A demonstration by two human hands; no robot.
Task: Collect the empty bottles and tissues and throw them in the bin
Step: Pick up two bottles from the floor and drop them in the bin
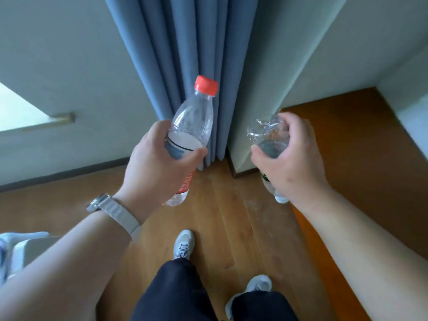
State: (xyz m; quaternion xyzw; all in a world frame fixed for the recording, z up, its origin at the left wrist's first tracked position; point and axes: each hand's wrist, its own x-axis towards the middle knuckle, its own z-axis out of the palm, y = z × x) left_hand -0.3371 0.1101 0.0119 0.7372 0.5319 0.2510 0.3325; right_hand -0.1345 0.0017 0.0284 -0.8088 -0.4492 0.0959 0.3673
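Observation:
My left hand point(157, 165) grips a clear empty bottle with a red cap point(193, 119) around its middle, cap pointing up and away; its red label shows below my palm. My right hand point(289, 163) holds a second clear empty bottle point(264, 133) upside down, its crumpled base sticking out above my fingers and its white-capped end hanging below my wrist. Both bottles are held in the air above the wooden floor. No tissues and no bin are in view.
A blue curtain point(196, 42) hangs straight ahead in the corner between white walls. A wooden floor point(231, 205) lies below, with a darker orange wooden surface point(347, 147) to the right. My two feet in grey sneakers point(184, 244) stand on the floor. A white object point(25, 249) sits at the lower left.

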